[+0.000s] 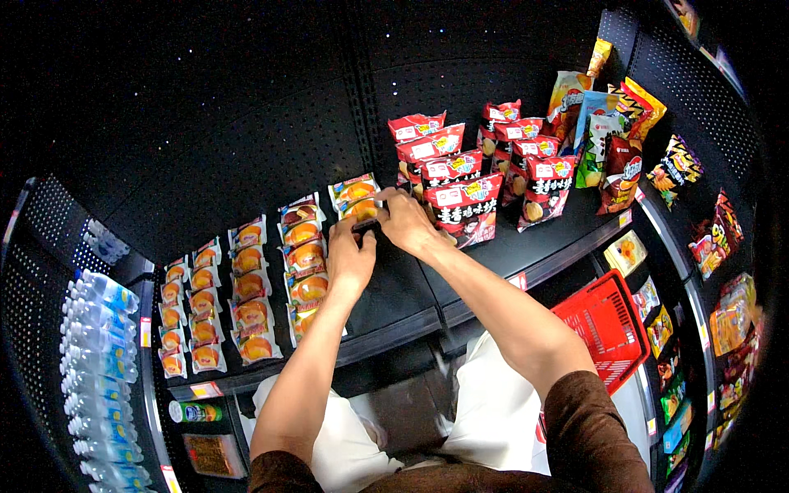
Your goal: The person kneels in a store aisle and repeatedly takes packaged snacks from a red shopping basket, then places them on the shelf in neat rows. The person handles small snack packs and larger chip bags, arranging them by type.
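Both my hands meet at the back of a black shelf, around a wrapped bun (pixel 359 209) in clear packaging with a round golden top. My left hand (pixel 352 253) is at its near left side, fingers curled. From the right, my right hand (pixel 404 220) closes its bent fingers on the pack's edge. A dark patch shows between the two thumbs; I cannot tell what it is. Another wrapped bun (pixel 357 190) lies just behind. To the left, a column of wrapped buns (pixel 306 256) runs toward the shelf's front edge.
More bun columns (pixel 249 287) fill the shelf's left part. Red snack bags (pixel 466 211) stand upright close to my right hand. Mixed snack bags (pixel 620 172) lean in the right corner. A red basket (pixel 604 320) is below right; bottled water (pixel 100 361) lines the left.
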A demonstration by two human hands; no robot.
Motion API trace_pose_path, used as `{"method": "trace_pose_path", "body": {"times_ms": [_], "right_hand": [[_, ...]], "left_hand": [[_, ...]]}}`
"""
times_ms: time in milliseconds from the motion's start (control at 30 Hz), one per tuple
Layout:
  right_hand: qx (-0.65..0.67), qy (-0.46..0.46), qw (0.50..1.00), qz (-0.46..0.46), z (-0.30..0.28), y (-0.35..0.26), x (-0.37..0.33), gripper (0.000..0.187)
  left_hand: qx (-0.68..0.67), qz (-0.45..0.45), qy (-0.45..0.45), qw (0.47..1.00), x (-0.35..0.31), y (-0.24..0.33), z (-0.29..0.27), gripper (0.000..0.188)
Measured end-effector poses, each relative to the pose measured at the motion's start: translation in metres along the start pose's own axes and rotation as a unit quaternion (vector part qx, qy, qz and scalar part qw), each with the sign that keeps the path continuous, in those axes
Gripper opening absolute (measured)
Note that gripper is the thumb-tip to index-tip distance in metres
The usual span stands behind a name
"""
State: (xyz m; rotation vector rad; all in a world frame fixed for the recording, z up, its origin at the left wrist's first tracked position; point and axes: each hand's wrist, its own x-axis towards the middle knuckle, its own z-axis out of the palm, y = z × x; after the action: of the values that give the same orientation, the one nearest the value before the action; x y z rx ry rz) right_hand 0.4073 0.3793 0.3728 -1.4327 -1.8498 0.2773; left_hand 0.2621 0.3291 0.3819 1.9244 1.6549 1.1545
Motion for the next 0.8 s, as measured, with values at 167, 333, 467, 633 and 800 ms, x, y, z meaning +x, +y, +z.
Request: {"method": "trace_pose_path", "body": {"times_ms": [167,333,467,633,800], "right_hand": [[0.272,-0.105,0.955,-0.044,-0.073,-0.074,-0.024,0.029],[0.334,-0.132,0.933,-0.008,-0.199,-0.068,-0.106,0.027],[0.344,0.003,0.927,0.151,-0.242,0.029,-0.186,0.032],[0.263,0.133,0.872,0.39,-0.236,0.16,-0.337,0.027],[0.125,0.018,0.814,0.566,-0.18,0.254,-0.466,0.035]], "left_hand": [[0.004,0.058,-0.12,0.991,-0.04,-0.002,-0.004,0.038],[0.091,0.168,-0.236,0.953,-0.064,0.035,-0.006,0.047],[0.148,0.187,-0.265,0.934,-0.07,0.027,-0.012,0.053],[0.184,0.192,-0.307,0.914,-0.068,0.034,-0.014,0.051],[0.227,0.155,-0.34,0.899,-0.073,0.062,-0.016,0.051]]}}
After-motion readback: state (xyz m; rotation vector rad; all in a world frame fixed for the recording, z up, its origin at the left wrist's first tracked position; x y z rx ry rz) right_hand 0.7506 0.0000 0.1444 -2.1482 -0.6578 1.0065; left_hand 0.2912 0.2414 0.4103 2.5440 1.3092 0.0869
